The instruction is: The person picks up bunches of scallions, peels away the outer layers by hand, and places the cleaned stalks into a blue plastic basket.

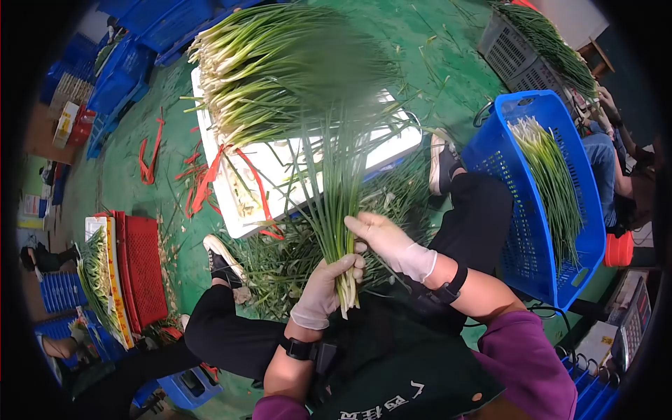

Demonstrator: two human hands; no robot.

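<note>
Upright in front of me is a bunch of green onions (339, 189), its white root ends pointing down toward my lap. My gloved left hand (326, 288) is wrapped round the bunch just above the white ends. Higher up, my gloved right hand (386, 239) has its thumb and fingers closed on the stalks at the right side. Behind the bunch, a large pile of green onions (255, 91) lies on a white foam board (245, 210), white ends to the left. The tips of the held bunch are blurred against that pile.
A blue crate (514, 210) at my right holds more green onions (549, 182). Trimmed leaves (287, 269) cover the floor between my feet. Red ties (203, 183) lie at the board's left edge. A red crate (143, 269) stands at left; another person (619, 161) sits at far right.
</note>
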